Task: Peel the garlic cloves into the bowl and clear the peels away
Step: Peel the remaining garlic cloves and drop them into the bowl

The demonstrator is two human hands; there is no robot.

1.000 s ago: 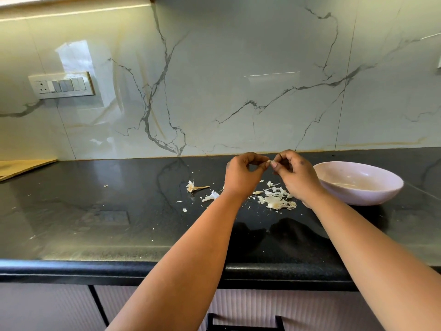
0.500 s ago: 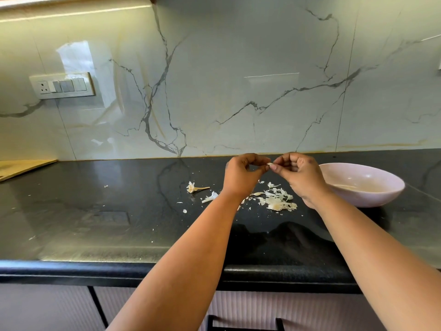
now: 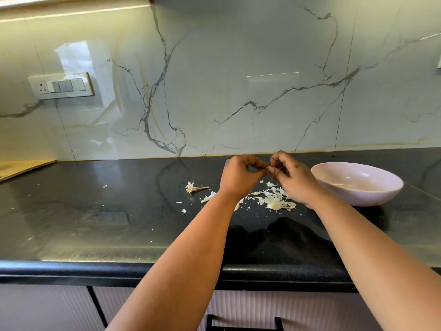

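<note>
No readable text, label, brand or number shows anywhere.

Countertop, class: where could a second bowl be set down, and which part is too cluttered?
Free: the dark countertop between the wooden board and the garlic stem, and the front strip near its edge. Crowded: the peel pile below both hands, beside the bowl.

The bowl is set on the desk at the right. The peels are heaped just left of it, under the two hands. A stalk is placed further left. A board is laid at the far left, by the wall.
</note>
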